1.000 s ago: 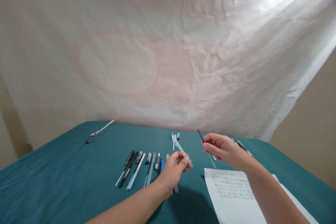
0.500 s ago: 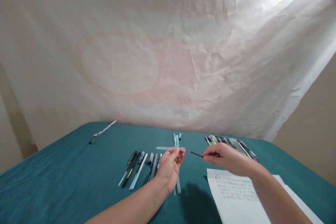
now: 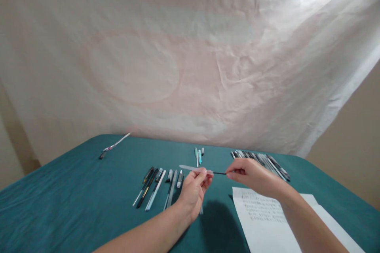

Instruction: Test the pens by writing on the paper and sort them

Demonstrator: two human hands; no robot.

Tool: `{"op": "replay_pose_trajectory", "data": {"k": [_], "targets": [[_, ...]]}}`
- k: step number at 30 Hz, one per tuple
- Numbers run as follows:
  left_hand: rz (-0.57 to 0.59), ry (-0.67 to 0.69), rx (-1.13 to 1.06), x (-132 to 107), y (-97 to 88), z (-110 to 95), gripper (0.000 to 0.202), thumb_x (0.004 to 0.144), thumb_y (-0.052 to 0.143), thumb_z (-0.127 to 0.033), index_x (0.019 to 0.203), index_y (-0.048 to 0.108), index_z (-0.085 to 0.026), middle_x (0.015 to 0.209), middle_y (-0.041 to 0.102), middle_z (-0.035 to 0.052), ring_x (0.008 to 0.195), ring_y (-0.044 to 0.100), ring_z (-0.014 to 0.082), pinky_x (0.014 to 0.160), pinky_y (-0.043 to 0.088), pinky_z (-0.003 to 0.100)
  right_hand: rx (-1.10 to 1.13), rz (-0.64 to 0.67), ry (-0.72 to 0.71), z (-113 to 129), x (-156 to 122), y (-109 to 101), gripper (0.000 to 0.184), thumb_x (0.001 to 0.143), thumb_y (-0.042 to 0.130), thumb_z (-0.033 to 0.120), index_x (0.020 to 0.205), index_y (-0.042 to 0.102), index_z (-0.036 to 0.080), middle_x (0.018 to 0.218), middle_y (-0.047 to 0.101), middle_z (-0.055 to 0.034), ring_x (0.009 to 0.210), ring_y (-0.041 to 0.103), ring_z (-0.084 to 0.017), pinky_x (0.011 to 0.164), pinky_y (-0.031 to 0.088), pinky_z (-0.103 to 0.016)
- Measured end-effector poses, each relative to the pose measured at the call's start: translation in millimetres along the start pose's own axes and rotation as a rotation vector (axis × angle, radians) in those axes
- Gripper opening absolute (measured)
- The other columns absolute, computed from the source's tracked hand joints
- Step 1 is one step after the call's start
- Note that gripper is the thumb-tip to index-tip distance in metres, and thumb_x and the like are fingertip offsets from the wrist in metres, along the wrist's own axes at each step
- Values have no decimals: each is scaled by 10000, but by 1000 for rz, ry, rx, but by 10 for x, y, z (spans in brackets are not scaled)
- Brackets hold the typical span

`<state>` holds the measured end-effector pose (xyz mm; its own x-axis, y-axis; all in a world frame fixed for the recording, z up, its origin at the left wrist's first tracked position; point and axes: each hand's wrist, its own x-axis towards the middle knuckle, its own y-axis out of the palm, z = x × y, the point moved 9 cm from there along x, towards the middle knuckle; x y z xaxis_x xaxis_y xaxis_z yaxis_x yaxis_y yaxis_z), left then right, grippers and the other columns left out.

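While sheets of white paper [image 3: 264,231], one marked with rows of handwriting, lie flat at the front of a counter [image 3: 74,197] draped in smooth teal cloth, a person works above it with bare hands. The left hand [image 3: 194,191] has its fingers pinched around a slim, frosted tube [image 3: 187,167], held nearly level above the counter, its tapering end pointing left. The right hand [image 3: 251,176] has its fingers closed on a thin, dark, straight rod [image 3: 219,173] that meets the tube's right end; how far it goes inside is too small to tell. Left of the hands, slender pens [image 3: 156,190] lie slanted side by side, some black, others clear or pale blue, with stubby caps [image 3: 170,174] among them. Beyond rest a small turquoise cluster [image 3: 200,157] and, farther right, a tight row of black, white and clear sticks [image 3: 263,161]. At far left lies a shiny, bent strip [image 3: 114,146] with a dark end. Behind hangs a creased, pale sheet [image 3: 196,67] with faint pink shapes.
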<state>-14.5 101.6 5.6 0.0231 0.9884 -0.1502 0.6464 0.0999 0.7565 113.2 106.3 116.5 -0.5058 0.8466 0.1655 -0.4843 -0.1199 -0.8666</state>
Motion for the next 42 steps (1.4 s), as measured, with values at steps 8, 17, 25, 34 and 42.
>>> {"op": "replay_pose_trajectory", "data": {"k": [8, 17, 25, 34, 42], "targets": [[43, -179, -156, -43, 62, 138, 74, 761, 595, -49, 750, 555, -110, 722, 640, 47, 657, 630, 96, 672, 527, 185, 165, -69, 14, 110, 121, 113, 304, 740, 560, 456, 761, 677, 175, 590, 550, 3, 541, 454, -108, 475, 316, -205], [36, -165, -210, 54, -52, 113, 26, 787, 580, -92, 766, 566, -88, 791, 669, 106, 729, 650, 135, 691, 540, 218, 9, -97, 97, -734, 750, 544, 337, 845, 398, 375, 868, 635, 137, 675, 621, -37, 585, 559, -137, 545, 416, -225], [10, -220, -171, 37, -66, 164, 18, 791, 574, -101, 787, 557, -95, 845, 670, 123, 800, 659, 179, 685, 546, 227, -229, -76, 84, -813, 1317, 954, 273, 814, 474, 220, 1056, 599, 207, 993, 618, -70, 922, 564, -179, 804, 370, -253], [4, -253, -165, 31, -81, 190, 43, 795, 569, -103, 801, 528, -107, 822, 671, 116, 815, 663, 196, 660, 548, 216, -368, 6, 136, -900, 1432, 1087, 164, 802, 498, 208, 908, 618, 167, 958, 625, -99, 910, 575, -202, 760, 372, -261], [28, -223, -147, 29, -54, 182, 71, 792, 560, -67, 815, 508, -109, 835, 672, 124, 825, 661, 187, 712, 543, 233, -337, 40, 183, -1065, 1168, 921, 102, 743, 547, 184, 776, 631, 137, 781, 657, -107, 766, 603, -210, 650, 379, -264]]}}
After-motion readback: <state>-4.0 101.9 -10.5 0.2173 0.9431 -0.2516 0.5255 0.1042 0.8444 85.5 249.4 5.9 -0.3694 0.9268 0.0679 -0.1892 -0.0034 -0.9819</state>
